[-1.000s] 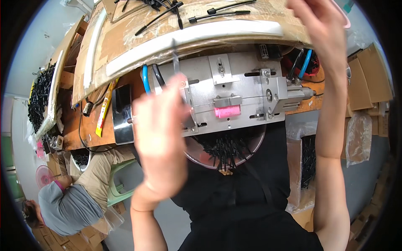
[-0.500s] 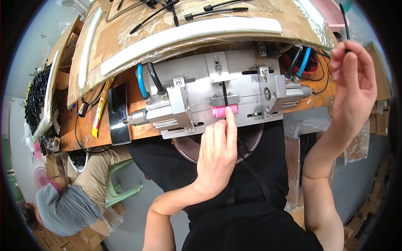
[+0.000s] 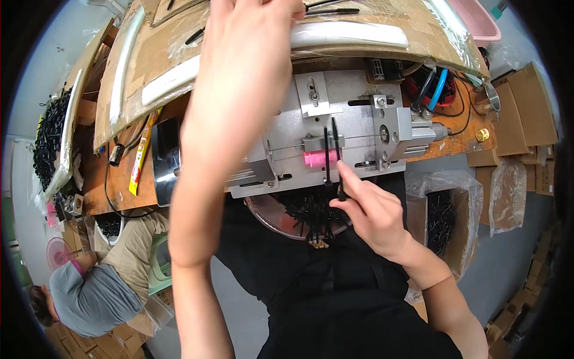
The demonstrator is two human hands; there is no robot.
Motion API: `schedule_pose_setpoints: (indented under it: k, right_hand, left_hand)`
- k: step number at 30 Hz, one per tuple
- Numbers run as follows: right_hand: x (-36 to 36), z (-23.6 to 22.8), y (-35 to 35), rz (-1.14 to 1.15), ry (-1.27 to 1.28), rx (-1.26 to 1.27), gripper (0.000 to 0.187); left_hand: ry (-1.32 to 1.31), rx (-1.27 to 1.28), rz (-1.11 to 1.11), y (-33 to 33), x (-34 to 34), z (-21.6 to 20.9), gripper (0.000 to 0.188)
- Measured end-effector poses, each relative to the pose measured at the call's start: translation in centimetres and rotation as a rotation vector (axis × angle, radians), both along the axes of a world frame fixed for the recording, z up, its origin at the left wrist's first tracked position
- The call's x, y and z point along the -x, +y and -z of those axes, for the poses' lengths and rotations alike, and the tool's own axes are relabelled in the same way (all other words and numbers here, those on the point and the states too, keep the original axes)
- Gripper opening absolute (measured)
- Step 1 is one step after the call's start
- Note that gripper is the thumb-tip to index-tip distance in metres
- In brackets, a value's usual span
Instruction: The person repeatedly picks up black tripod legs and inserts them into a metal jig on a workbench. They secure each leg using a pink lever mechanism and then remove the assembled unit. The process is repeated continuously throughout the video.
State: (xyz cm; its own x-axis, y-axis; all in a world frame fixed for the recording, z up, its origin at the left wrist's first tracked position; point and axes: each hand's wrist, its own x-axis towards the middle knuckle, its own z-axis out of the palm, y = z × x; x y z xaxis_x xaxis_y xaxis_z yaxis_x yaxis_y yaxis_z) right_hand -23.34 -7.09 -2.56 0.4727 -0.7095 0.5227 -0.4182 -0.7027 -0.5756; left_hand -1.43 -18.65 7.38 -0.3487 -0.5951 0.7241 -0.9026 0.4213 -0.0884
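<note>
My right hand (image 3: 379,218) pinches a thin black brush wand (image 3: 336,143) between thumb and index finger, at the front of the metal fixture (image 3: 353,128). Close to its left, a second black wand (image 3: 326,146) lies over the pink block (image 3: 315,158) on the fixture. My left hand (image 3: 248,42) is stretched over the cardboard board at the top, blurred by motion. Its fingertips are partly cut off by the frame edge, near loose black wands (image 3: 332,11), so what they hold does not show.
Below the fixture sits a bowl (image 3: 269,218) with many black wands. At right stands a plastic-lined box (image 3: 469,209) of black pieces. A phone (image 3: 164,158) lies left of the fixture. Another person (image 3: 98,299) sits at lower left. Blue hoses (image 3: 439,90) rise at right.
My left hand has gone from the pink block up to the cardboard board. My right hand has come from the upper right to the fixture with a wand. The bowl's wands now show.
</note>
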Motion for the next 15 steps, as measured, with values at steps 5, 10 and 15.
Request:
schedule_pose_setpoints:
  k: [5,10,15]
  right_hand:
    - [-1.2,1.0,-0.4,-0.004,0.048,-0.018,0.064]
    - [-0.7,-1.1,-0.9,-0.019,0.146,-0.031,0.061]
    - [-1.6,-8.0,-8.8,0.067,0.151,0.43,0.026]
  left_hand:
    - [0.1,-0.559,0.054,0.0,-0.6,-4.4,0.012]
    - [0.124,-0.26,0.233,2.3,-0.7,-2.6,0.031]
    - [0.22,-0.332,-0.109,12.7,3.8,2.8,0.077]
